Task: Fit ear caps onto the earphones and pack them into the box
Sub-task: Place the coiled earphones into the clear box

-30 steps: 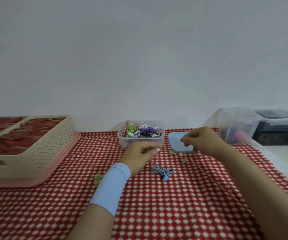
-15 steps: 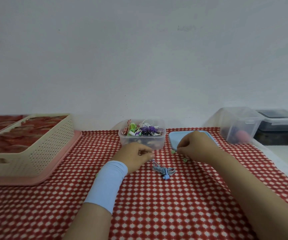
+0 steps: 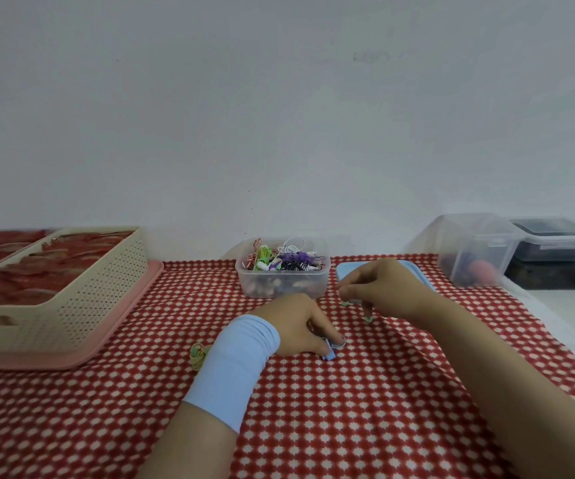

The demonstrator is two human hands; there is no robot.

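The only writing about is a faint mark on the wall [image 3: 370, 57], too blurred to read; the containers show no label I can make out. On the red chequered cloth [image 3: 348, 409] I count one clear box [image 3: 282, 286] heaped with coloured earphones, one blue lid [image 3: 343, 271] at its 3 o'clock, two green ear caps [image 3: 368, 319], one cream basket [image 3: 82, 299] on a pink tray [image 3: 130, 316], one clear tub [image 3: 476, 250] and one dark lidded container [image 3: 555, 240] far right, and one yellow-green coil [image 3: 198, 354] beside the pale blue sleeve [image 3: 234, 368]. The left hand [image 3: 296, 323] lies low on the cloth, fingers curled round the blue earphones [image 3: 332, 352], which poke out at its 4 o'clock; the box stands at its 12 o'clock. The right hand [image 3: 382, 288] hangs over the lid with fingers bent downward, the caps at its 6 and 7 o'clock at the fingertips; whether it pinches one I cannot tell.
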